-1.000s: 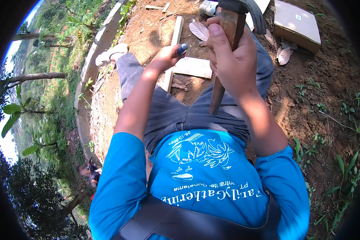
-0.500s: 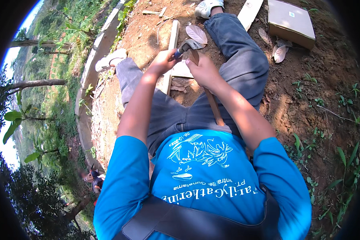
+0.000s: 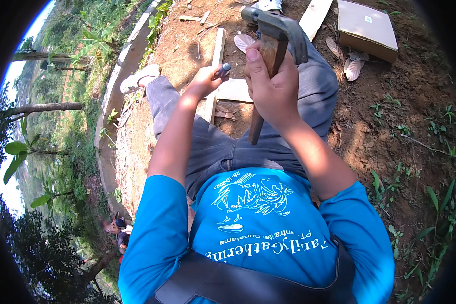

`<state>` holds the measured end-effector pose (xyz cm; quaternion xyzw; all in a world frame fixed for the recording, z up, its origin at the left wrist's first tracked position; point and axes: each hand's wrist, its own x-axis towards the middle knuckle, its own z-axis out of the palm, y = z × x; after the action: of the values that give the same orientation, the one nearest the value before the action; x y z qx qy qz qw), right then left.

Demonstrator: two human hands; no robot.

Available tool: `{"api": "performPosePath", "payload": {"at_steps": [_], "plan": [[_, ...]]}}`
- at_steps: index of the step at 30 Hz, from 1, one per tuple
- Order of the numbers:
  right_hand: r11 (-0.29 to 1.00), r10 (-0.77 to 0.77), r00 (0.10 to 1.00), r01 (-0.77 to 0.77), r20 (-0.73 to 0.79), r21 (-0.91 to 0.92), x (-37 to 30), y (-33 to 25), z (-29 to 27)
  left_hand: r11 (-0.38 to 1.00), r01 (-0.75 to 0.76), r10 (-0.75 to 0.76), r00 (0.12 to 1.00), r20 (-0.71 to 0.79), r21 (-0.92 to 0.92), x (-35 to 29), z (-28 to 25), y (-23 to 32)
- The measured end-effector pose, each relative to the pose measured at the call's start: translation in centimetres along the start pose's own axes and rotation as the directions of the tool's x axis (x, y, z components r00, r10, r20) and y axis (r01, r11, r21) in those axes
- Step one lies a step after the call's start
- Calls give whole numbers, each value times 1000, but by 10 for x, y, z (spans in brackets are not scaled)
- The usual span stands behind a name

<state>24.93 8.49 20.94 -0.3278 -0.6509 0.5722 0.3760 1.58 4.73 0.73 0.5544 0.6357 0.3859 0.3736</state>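
Note:
My right hand grips the wooden handle of a claw hammer, raised high, with its dark metal head above the fist. Lower and to the left, my left hand is closed around a blue-handled chisel. Its round butt end points up, and the blade is hidden. Beneath that hand, a long narrow strip of wood lies on the ground between my legs. A short pale board extends rightward beside the strip, partly covered by my right hand.
A cardboard box sits at the upper right near another pale plank. Dry leaves lie on the soil. A low concrete edge curves along the left, with greenery beyond. Another person is farther off at lower left.
The hammer has risen from the chisel's butt end, lifted by my right hand up and rightward toward the camera. My left hand stays almost in place with the chisel.

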Motion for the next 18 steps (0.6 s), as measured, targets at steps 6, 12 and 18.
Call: {"api": "performPosePath", "payload": {"at_steps": [6, 12, 18], "plan": [[992, 74, 990, -62, 116, -111, 20, 49, 8, 980, 85, -83, 996, -15, 179, -3, 0, 15], [961, 74, 985, -29, 154, -273, 8, 109, 16, 999, 36, -36, 999, 30, 7, 5, 1, 13], [998, -27, 999, 29, 29, -64, 7, 33, 17, 991, -13, 12, 1000, -13, -136, 3, 0, 1]]}}
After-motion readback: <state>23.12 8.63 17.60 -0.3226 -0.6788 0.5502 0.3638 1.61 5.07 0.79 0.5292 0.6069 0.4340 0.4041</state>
